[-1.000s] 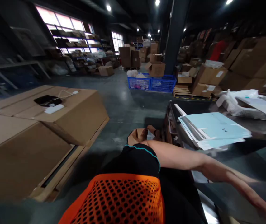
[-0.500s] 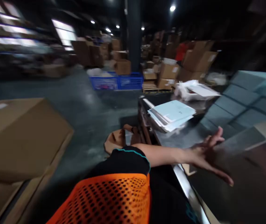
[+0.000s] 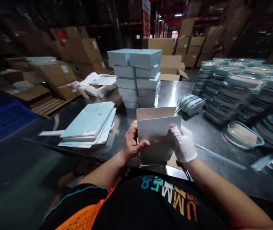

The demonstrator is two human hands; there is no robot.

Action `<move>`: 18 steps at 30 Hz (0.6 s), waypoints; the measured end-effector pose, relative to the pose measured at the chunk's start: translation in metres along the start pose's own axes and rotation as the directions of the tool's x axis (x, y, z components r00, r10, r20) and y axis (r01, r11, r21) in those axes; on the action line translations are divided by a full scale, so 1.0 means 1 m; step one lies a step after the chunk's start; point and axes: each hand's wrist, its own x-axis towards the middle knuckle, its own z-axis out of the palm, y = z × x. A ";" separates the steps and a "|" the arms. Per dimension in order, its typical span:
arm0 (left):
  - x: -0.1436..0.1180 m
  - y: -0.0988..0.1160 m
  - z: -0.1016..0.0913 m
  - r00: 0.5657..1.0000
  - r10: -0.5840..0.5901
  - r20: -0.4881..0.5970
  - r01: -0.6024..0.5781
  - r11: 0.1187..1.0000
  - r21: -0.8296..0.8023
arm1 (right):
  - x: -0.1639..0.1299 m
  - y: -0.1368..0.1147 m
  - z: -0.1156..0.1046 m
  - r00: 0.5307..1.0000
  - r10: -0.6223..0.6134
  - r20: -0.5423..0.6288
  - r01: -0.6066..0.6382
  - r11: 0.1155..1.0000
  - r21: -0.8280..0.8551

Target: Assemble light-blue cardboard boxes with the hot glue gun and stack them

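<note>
Plainly, both hands grip a blank card; shirt reads "UMMER".

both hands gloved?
No: only the right hand wears a white glove; the left hand is bare, both gripping the pale box.

Card's lower part: hidden behind the left hand and gloved right hand.
Stacked trays: blurred, cut off at the right edge.
Print on flat sheets: too small to read.
Background cartons: blurred.
</note>
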 end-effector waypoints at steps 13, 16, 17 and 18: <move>-0.019 0.001 -0.051 0.997 0.055 -0.050 -0.040 0.967 0.253 | 0.003 0.041 -0.053 0.987 0.161 0.027 -0.070 0.564 -0.823; -0.008 0.012 -0.055 0.989 0.028 -0.149 0.004 0.977 0.213 | -0.002 0.065 -0.063 0.896 0.443 -0.041 -0.256 0.438 -0.862; -0.005 0.015 -0.056 0.987 0.012 -0.163 0.019 0.982 0.188 | -0.006 0.071 -0.065 0.891 0.449 -0.066 -0.316 0.508 -0.801; -0.002 0.017 -0.056 0.986 -0.015 -0.165 0.040 0.988 0.152 | -0.009 0.075 -0.068 0.895 0.435 -0.098 -0.367 0.597 -0.713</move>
